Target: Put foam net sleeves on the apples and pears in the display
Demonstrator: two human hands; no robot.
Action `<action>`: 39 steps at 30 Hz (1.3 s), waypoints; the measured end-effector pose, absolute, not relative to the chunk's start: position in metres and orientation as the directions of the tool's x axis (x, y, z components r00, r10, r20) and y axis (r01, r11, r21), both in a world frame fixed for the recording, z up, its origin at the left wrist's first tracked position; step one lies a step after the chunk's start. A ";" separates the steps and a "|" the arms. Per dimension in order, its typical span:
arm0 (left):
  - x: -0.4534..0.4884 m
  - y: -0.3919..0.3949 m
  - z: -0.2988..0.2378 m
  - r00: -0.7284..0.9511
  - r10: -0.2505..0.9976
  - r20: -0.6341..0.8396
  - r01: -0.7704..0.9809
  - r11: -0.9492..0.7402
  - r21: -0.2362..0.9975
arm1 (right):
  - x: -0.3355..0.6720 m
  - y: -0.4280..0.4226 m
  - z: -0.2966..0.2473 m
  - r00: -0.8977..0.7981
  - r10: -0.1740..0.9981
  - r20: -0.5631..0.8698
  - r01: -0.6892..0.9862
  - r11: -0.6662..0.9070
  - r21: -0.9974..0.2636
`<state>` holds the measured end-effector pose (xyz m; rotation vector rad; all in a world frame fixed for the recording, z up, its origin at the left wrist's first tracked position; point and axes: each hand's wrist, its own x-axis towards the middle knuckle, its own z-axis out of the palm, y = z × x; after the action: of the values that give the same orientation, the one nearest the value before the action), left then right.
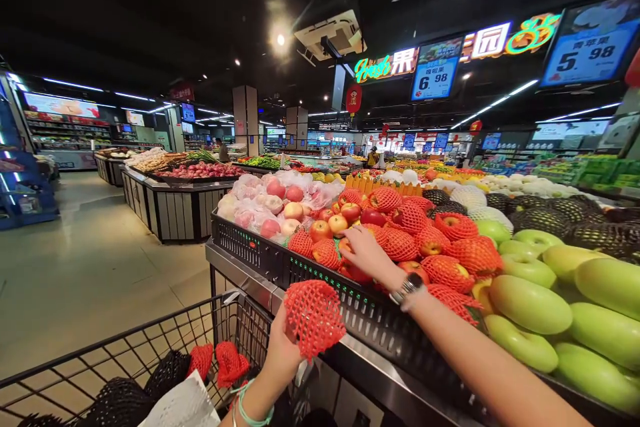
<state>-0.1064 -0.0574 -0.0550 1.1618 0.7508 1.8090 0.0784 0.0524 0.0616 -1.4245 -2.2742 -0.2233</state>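
My left hand [283, 347] grips a red foam net sleeve [315, 317] above the cart's edge. Whether a fruit sits inside the sleeve is hard to make out. My right hand [367, 252], with a watch on its wrist, reaches over the black display crate [300, 273]. Its fingers and thumb curve around an apple [345, 247], which the hand partly hides. Loose red-yellow apples [320, 231] and apples in red nets [445, 272] lie close around these fingers.
A black wire shopping cart [150, 327] stands at lower left, holding netted items and a white paper [183, 403]. Green apples [530, 303] fill the right side; bagged pink fruit [270, 203] lies at the left. Beyond the aisle floor [125, 273] is a vegetable stand [175, 207].
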 end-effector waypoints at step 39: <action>-0.110 -0.048 -0.066 -0.042 0.861 0.507 -0.164 -0.507 0.846 | 0.077 -0.031 0.015 -0.218 0.866 0.450 -0.018 0.458 -0.889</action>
<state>-0.1101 -0.0475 -0.0657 1.4485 0.7754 1.6612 0.0768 -0.0312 0.0152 -0.7600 -1.5786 0.9789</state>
